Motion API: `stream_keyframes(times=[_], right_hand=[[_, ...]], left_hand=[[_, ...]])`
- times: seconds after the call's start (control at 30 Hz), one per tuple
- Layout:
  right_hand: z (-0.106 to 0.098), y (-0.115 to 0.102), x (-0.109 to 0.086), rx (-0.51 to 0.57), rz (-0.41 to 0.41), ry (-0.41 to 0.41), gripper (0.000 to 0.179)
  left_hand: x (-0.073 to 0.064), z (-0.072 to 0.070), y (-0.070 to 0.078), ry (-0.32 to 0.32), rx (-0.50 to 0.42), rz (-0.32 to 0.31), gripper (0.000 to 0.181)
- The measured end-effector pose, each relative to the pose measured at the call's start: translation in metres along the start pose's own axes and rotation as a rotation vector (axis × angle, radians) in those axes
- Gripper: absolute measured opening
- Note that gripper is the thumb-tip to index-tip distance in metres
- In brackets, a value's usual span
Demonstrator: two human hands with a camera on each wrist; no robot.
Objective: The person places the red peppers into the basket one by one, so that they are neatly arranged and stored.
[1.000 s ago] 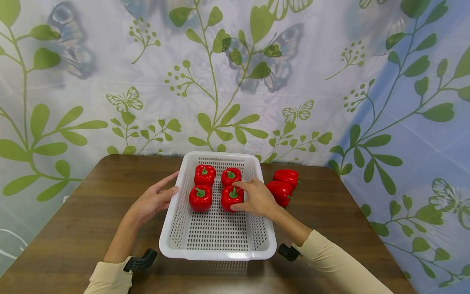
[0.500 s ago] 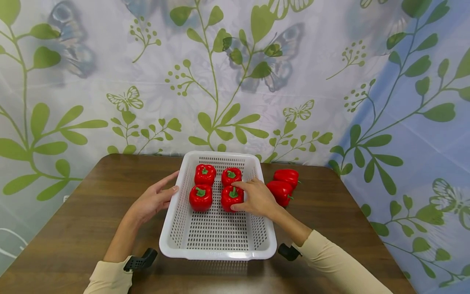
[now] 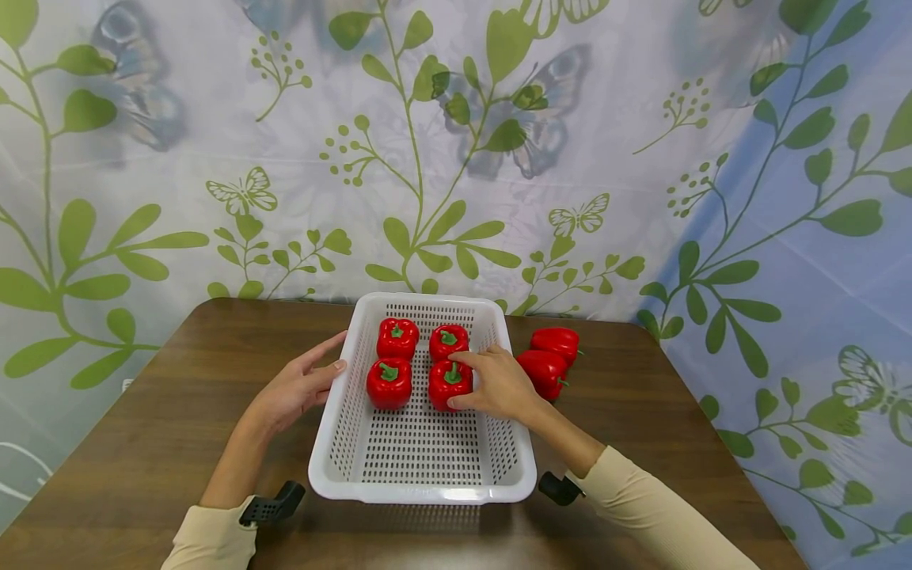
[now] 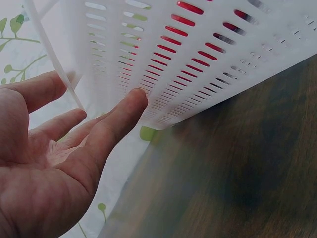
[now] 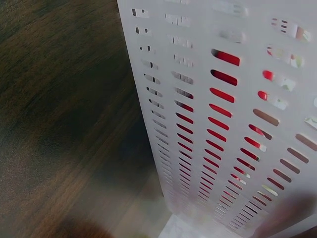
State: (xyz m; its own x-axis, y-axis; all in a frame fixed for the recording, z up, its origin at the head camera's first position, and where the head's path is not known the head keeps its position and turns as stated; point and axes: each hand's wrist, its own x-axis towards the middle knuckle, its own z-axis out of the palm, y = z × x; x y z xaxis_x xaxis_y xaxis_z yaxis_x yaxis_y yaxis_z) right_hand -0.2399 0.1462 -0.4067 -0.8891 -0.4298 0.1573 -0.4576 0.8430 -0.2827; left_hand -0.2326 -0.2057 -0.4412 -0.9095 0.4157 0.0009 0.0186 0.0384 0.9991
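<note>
A white perforated plastic basket (image 3: 420, 467) holds several red bell peppers standing stem up in two rows. My right hand (image 3: 499, 384) reaches over the basket's right side and grips the near right bell pepper (image 3: 449, 386) between thumb and fingers. Behind it stands another bell pepper (image 3: 449, 339). On the left are a near bell pepper (image 3: 389, 388) and a far bell pepper (image 3: 397, 342). My left hand (image 3: 299, 388) rests at the basket's left side, fingers extended. In the left wrist view, the left hand (image 4: 69, 148) has its fingers beside the slotted wall, palm bare.
Two more red bell peppers, one farther back (image 3: 556, 342) and one closer (image 3: 543, 374), lie on their sides right of the basket. Everything stands on a brown wooden table (image 3: 613, 412). A leaf-patterned curtain (image 3: 299, 158) hangs behind the table.
</note>
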Motion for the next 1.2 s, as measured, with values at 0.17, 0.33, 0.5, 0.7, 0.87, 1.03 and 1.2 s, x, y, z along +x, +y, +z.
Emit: stream_keyframes(times=[0.17, 0.33, 0.5, 0.7, 0.87, 1.03, 1.2], right_hand=[[0.0, 0.0, 0.001, 0.01, -0.005, 0.0, 0.071], [0.001, 0.0, 0.003, 0.018, -0.009, 0.004, 0.073], [0.002, 0.0, 0.005, 0.021, -0.006, 0.01, 0.075], [0.004, -0.001, 0.007, 0.04, 0.004, 0.011, 0.075], [0.003, 0.001, 0.007, 0.1, 0.034, 0.027, 0.074], [-0.003, 0.006, 0.003, 0.226, 0.085, 0.052, 0.074], [-0.013, 0.012, 0.002, 0.311, 0.049, 0.094, 0.073]], left_hand=[[0.0, -0.001, 0.0, 0.002, 0.001, -0.001, 0.066], [0.0, -0.003, -0.001, 0.001, -0.004, 0.0, 0.066], [0.0, -0.004, -0.001, 0.006, 0.003, -0.003, 0.066], [-0.002, -0.006, 0.0, 0.007, 0.01, -0.005, 0.067], [-0.002, -0.005, 0.0, 0.004, -0.008, -0.002, 0.065], [0.0, -0.002, -0.002, -0.01, -0.006, 0.001, 0.065], [0.001, -0.001, -0.002, -0.001, 0.002, -0.002, 0.066]])
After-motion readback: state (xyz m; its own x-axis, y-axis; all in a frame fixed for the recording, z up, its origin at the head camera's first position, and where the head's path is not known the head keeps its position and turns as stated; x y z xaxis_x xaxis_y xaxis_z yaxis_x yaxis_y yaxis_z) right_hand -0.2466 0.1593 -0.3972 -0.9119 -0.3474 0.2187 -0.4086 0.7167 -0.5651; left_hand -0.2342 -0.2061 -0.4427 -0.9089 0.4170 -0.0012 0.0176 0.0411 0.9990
